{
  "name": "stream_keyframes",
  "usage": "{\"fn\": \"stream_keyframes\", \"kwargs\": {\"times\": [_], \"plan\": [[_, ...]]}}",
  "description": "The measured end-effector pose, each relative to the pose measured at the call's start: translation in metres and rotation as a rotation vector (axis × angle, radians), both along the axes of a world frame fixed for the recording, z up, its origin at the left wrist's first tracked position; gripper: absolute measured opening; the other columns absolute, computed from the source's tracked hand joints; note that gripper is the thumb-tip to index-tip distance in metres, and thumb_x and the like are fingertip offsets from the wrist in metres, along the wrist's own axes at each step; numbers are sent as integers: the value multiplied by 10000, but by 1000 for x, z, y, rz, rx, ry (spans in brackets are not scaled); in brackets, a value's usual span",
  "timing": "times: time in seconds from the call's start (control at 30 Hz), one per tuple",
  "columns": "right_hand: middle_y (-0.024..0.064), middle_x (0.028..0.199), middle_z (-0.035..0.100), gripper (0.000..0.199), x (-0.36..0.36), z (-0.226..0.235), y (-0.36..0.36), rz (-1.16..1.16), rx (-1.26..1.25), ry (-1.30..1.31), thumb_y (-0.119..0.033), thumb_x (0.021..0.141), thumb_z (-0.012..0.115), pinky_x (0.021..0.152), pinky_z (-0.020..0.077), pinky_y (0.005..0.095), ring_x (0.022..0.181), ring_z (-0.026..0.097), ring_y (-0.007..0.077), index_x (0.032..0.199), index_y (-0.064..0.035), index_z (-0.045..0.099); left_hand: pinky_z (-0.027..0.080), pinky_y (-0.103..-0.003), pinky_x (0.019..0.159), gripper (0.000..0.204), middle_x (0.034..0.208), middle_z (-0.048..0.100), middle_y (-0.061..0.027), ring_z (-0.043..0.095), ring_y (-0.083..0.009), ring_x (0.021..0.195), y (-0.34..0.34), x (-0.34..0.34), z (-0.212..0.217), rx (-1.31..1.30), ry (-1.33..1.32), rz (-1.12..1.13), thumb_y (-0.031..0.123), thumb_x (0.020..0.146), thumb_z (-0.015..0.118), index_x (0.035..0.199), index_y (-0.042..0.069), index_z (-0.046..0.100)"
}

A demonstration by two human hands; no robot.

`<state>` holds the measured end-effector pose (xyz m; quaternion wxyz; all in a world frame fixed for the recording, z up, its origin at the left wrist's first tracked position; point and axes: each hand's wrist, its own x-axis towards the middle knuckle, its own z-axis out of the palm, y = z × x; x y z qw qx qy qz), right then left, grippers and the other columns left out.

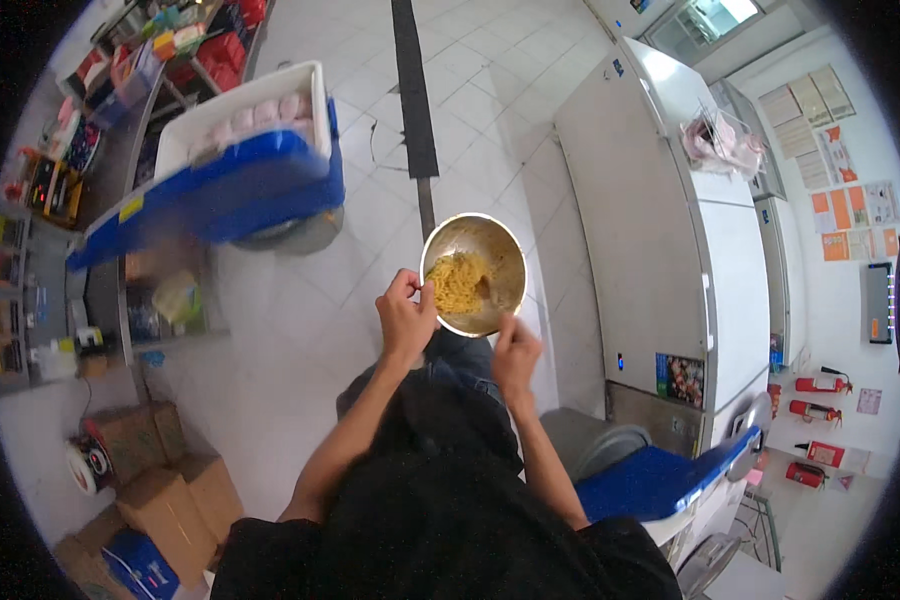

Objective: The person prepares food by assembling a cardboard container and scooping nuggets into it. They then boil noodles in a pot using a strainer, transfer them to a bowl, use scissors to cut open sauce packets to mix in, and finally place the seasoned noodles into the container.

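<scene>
A round metal bowl (505, 255) is in front of my body, over the floor. Inside it, toward the left, lies a heap of yellow, shredded-looking food (457, 284), with a small brown patch beside it. My left hand (407, 318) is closed on the bowl's left rim, thumb and fingers pinching the edge. At the lower right of the bowl, my right hand (516, 352) is curled and smeared by motion. What its fingers hold is too blurred to make out.
At left, a white tub (242, 112) of pale pink packs sits on a blue cooler, its blue lid (205, 185) tilted. A tall white refrigerator (635, 240) stands at right. Near my right elbow is another blue lid (660, 482). Cardboard boxes (170, 510) lie lower left.
</scene>
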<state>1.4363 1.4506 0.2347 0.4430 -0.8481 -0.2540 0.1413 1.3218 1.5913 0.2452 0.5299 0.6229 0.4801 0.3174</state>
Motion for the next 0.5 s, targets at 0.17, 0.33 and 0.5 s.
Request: {"fn": "stream_keyframes", "kwargs": {"times": [0.17,0.33,0.5], "plan": [[168,792,721,286,115,15,156,-31,98,166,-162,976,548,631,509,353,684,640,141,963,87,688,454,-351,435,159,588,603,-109,628,-208,441,141,100,-12,-51,-80,112,77,887,626,801,6,512],[203,783,704,283,221,-4,310,203,59,34,-151,979,525,613,499,361,652,654,176,941,73,694,418,-306,394,160,624,621,-102,621,-181,447,283,200,-14,-36,-112,294,69,890,628,805,-2,513],[256,691,612,300,312,14,467,443,-48,-28,-200,972,548,571,456,363,614,570,147,937,63,688,438,-341,422,166,625,602,-93,607,-175,439,413,269,-18,199,11,471,86,878,637,797,3,519]]}}
